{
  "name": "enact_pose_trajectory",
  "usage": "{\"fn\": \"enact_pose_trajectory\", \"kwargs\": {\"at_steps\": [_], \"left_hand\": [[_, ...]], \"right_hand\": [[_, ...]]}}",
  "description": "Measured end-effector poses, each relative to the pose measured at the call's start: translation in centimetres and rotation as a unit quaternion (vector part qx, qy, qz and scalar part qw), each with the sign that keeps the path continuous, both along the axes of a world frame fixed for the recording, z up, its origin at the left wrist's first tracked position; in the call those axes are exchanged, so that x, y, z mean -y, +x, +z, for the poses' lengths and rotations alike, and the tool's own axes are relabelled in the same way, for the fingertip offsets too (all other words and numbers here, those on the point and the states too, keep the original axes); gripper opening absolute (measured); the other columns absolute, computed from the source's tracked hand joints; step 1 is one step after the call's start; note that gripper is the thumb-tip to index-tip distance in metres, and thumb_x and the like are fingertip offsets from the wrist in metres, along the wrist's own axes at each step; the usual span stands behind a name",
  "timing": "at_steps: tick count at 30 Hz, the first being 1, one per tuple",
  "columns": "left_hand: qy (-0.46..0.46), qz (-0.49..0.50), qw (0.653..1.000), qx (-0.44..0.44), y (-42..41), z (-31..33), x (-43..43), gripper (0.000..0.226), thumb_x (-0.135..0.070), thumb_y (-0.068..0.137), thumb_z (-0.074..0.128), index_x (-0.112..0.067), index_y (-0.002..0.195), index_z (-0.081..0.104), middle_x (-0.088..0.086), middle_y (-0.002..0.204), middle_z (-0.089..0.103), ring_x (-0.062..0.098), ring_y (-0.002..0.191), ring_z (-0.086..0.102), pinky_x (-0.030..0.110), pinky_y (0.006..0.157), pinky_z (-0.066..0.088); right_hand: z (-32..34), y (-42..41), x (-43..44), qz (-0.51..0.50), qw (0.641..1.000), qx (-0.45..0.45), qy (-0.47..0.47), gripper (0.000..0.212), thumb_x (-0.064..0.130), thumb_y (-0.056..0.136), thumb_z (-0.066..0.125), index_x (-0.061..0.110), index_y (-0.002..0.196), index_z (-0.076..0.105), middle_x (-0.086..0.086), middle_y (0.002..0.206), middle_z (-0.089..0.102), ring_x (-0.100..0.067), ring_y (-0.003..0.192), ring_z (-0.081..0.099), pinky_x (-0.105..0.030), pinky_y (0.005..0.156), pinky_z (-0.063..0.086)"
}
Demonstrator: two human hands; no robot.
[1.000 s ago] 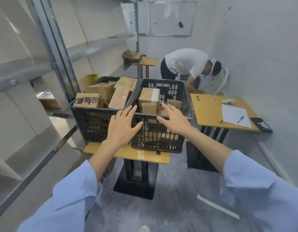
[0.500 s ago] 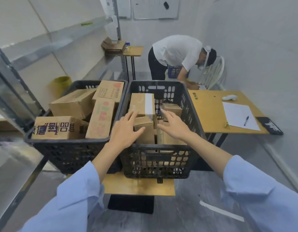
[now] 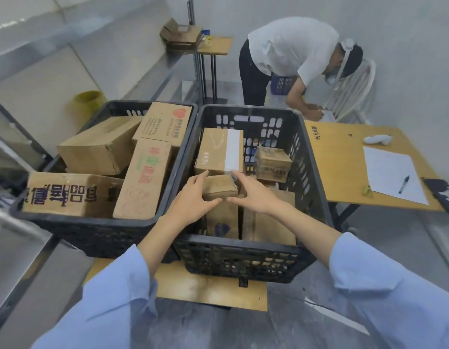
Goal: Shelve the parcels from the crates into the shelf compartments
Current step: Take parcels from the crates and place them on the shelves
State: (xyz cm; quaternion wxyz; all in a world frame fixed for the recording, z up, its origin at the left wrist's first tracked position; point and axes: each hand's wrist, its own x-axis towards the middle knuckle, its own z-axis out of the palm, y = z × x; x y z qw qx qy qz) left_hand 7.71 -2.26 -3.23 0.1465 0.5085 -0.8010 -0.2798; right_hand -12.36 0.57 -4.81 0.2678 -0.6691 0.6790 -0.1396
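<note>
left hand [image 3: 190,199] and right hand [image 3: 254,195] both clasp a small parcel [image 3: 219,185] — centre frame, inside the right crate [image 3: 243,246] | left crate [image 3: 92,231] full of boxes [image 3: 94,144] | both crates on a wooden table [image 3: 205,290], lower centre | desk [image 3: 336,159] at right | steel shelf [image 3: 67,28] upper left | grey floor [image 3: 231,331]

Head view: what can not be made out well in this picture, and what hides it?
Small box: head view, its sides are covered by the left hand and right hand that hold it.
Right crate: head view, its floor is hidden under boxes.
Shelf: head view, blurred and cut off by the left edge.
Print on the back box: head view, too small to read.
</note>
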Motion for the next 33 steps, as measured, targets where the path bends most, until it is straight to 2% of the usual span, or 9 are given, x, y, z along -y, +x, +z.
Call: {"fn": "enact_pose_trajectory", "kwargs": {"at_steps": [7,12,17,22,27,30,33], "left_hand": [[0.059,-0.002,0.998,-0.002,-0.2,-2.0,0.7,0.079,-0.044,0.082,0.072,-0.029,0.147,0.029,0.006,0.138,0.047,0.024,0.126,0.045,0.044,0.104,0.044],[0.053,-0.006,0.998,-0.029,-0.4,-2.1,0.9,0.075,-0.038,0.082,0.073,-0.023,0.145,0.036,0.005,0.136,0.049,0.018,0.123,0.047,0.037,0.101,0.045],[0.020,-0.010,0.999,-0.036,-0.5,-1.5,0.4,0.074,-0.034,0.085,0.072,-0.016,0.147,0.036,0.006,0.139,0.042,0.020,0.120,0.049,0.036,0.100,0.047],[-0.029,-0.014,0.997,-0.071,-0.8,0.9,-0.8,0.072,-0.031,0.086,0.071,-0.017,0.146,0.035,0.006,0.138,0.042,0.019,0.123,0.047,0.037,0.104,0.044],[-0.069,0.006,0.991,-0.111,-1.1,4.2,-3.1,0.071,-0.029,0.087,0.070,-0.019,0.147,0.035,0.003,0.137,0.045,0.017,0.125,0.046,0.037,0.104,0.043],[-0.090,0.014,0.987,-0.134,-1.3,6.2,-4.9,0.071,-0.031,0.087,0.071,-0.022,0.147,0.035,0.001,0.137,0.045,0.016,0.124,0.046,0.039,0.104,0.044],[-0.111,0.028,0.982,-0.153,-1.9,7.9,-7.0,0.071,-0.034,0.088,0.069,-0.020,0.148,0.034,-0.001,0.139,0.043,0.012,0.122,0.047,0.031,0.101,0.044]], "right_hand": [[-1.0,-0.1,0.8,0.011,0.999,0.047,0.022,0.082,0.045,0.088,0.068,0.029,0.154,0.021,-0.008,0.148,0.045,-0.026,0.133,0.044,-0.043,0.109,0.040],[-1.4,0.4,0.8,0.007,0.997,0.076,0.016,0.070,0.038,0.089,0.069,0.024,0.148,0.034,-0.009,0.140,0.051,-0.024,0.128,0.047,-0.041,0.108,0.040],[-0.8,0.1,-0.3,-0.019,0.993,0.112,-0.028,0.067,0.032,0.083,0.077,0.022,0.139,0.043,-0.006,0.134,0.053,-0.019,0.118,0.052,-0.030,0.095,0.045],[1.9,-0.1,-2.0,-0.032,0.988,0.133,-0.075,0.065,0.031,0.081,0.079,0.023,0.136,0.045,-0.003,0.133,0.053,-0.017,0.114,0.052,-0.037,0.096,0.050],[5.8,-0.4,-4.1,-0.009,0.984,0.136,-0.117,0.062,0.026,0.085,0.076,0.018,0.137,0.044,0.002,0.130,0.051,-0.010,0.110,0.047,-0.024,0.089,0.038],[7.9,-0.8,-5.3,0.011,0.980,0.141,-0.139,0.060,0.028,0.086,0.075,0.020,0.136,0.044,0.006,0.126,0.050,-0.014,0.112,0.051,-0.022,0.083,0.040],[10.0,-1.4,-6.8,0.026,0.974,0.155,-0.165,0.058,0.031,0.087,0.074,0.021,0.137,0.045,0.008,0.126,0.049,-0.011,0.111,0.049,-0.012,0.076,0.039]]}}
